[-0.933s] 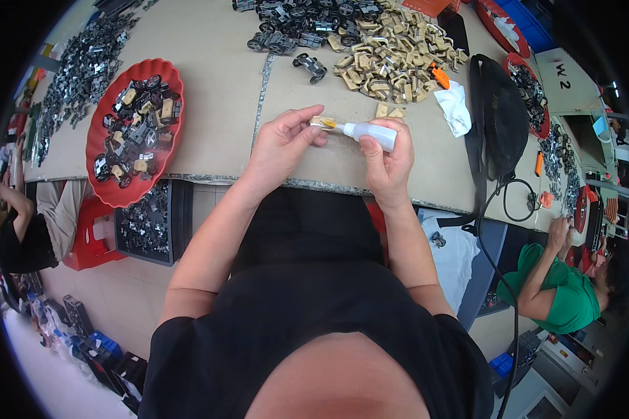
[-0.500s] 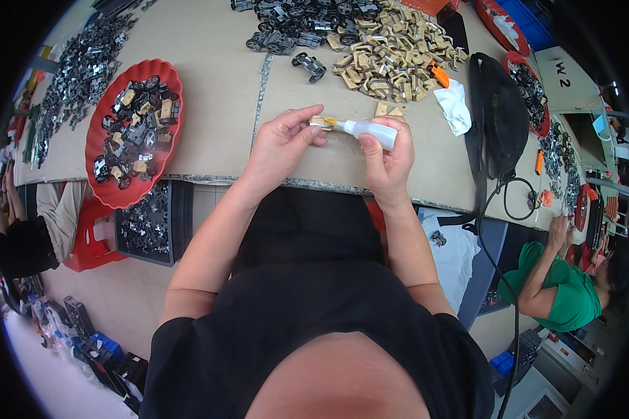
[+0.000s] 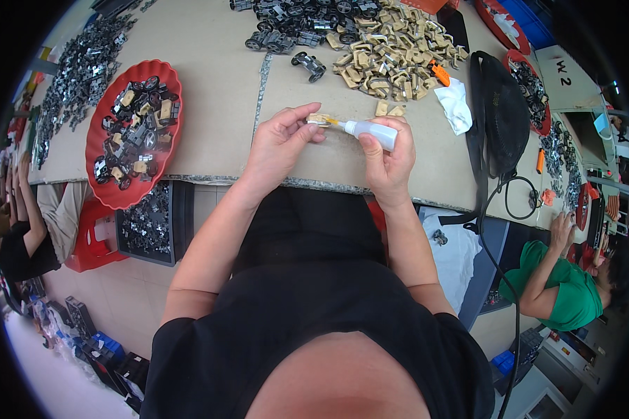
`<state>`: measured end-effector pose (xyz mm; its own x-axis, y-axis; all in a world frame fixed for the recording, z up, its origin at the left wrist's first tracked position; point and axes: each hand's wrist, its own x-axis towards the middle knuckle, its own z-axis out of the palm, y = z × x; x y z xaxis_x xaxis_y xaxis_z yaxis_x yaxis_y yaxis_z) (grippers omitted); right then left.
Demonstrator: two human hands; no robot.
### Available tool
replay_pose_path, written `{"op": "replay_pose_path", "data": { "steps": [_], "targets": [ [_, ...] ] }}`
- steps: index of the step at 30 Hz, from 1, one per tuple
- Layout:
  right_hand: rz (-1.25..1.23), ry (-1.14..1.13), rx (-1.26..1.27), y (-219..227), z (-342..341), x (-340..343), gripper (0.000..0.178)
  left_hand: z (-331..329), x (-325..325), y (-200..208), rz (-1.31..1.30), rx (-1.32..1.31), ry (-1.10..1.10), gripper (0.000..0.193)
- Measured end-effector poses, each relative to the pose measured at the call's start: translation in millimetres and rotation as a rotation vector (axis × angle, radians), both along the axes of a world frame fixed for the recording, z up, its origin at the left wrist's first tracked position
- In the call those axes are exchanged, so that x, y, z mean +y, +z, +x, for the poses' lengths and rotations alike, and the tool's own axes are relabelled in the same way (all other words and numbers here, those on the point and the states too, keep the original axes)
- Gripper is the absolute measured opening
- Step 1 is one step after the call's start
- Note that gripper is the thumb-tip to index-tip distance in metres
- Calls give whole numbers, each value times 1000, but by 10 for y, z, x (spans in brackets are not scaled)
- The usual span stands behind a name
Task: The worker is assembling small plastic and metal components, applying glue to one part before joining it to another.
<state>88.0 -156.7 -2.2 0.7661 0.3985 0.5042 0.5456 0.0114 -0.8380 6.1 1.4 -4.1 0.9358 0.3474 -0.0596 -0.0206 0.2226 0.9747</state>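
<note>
Between the thumb and fingers of my left hand (image 3: 283, 143) is a small tan plastic part (image 3: 318, 119). My right hand (image 3: 390, 157) grips a white squeeze bottle (image 3: 374, 133), its yellowish nozzle tip at the tan part. Whether the tip touches the part is too small to tell. Both hands are over the table (image 3: 217, 126) near its front edge. A couple of loose tan pieces (image 3: 390, 109) lie just beyond my right hand. Farther back stands a black toy car chassis (image 3: 308, 66) with wheels.
A heap of tan parts (image 3: 398, 59) and a pile of black chassis (image 3: 300, 24) lie at the back. A red scalloped tray (image 3: 175, 133) with chassis stands left. On the right are a white tissue (image 3: 453, 106), a black bag (image 3: 503, 119), a cable and a person in green (image 3: 573, 286).
My hands stay almost in place, with the bottle tip still at the tan part. At the far left, another person's arms have come into view.
</note>
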Motion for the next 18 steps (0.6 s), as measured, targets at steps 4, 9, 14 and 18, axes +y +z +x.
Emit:
{"op": "replay_pose_path", "data": {
  "steps": [4, 9, 14, 18],
  "targets": [
    [-15, 1, -23, -1, 8, -4, 25, 0, -1, 9, -16, 12, 4, 33],
    [143, 35, 346, 40, -45, -33, 24, -1, 9, 20, -41, 14, -13, 33],
    [625, 117, 643, 118, 201, -161, 24, 13, 17, 47, -71, -6, -23, 28],
    [376, -94, 532, 179, 361, -360, 29, 16, 23, 69, -97, -5, -60, 24]
  ]
}}
